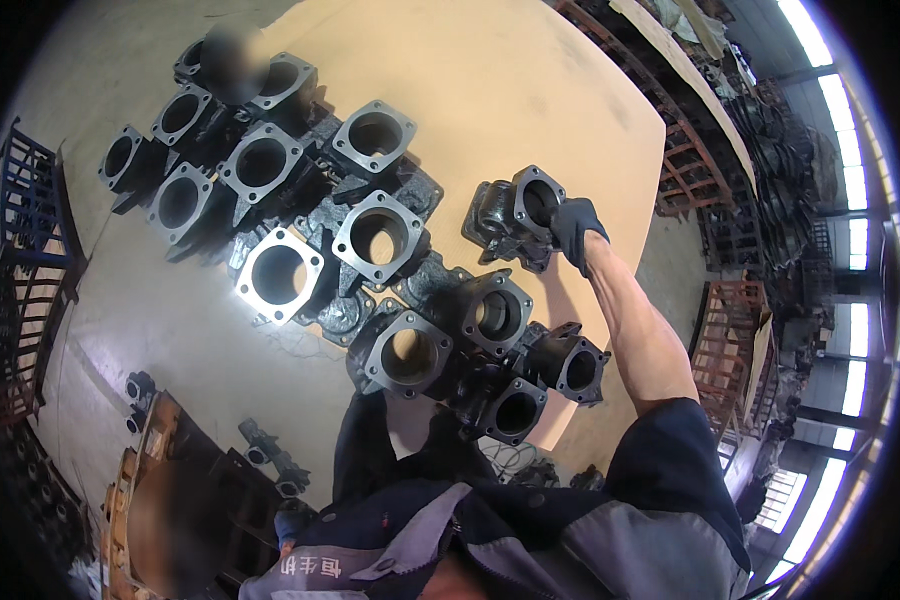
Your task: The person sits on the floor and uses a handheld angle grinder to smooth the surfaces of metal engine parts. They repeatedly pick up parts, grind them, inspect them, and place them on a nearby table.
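My right hand [576, 228], in a black glove, is closed on the right rim of a cast metal housing [497, 208]. This black housing has a machined grey flange with a round bore and corner holes, and it stands apart from the others on the tan board [570, 110]. Where the glove meets the flange, some fingers are hidden. Similar housings stand close together to its left and nearer to me, among them one with a bright flange [279, 277] and one at the near right corner [581, 369]. My left hand does not show.
A blurred round patch [234, 64] covers part of the far left housings. Rusty slatted racks [705, 160] stand to the right, and a blue-and-brown metal rack [30, 240] is at the left. More castings lie on the floor [270, 455] at the lower left.
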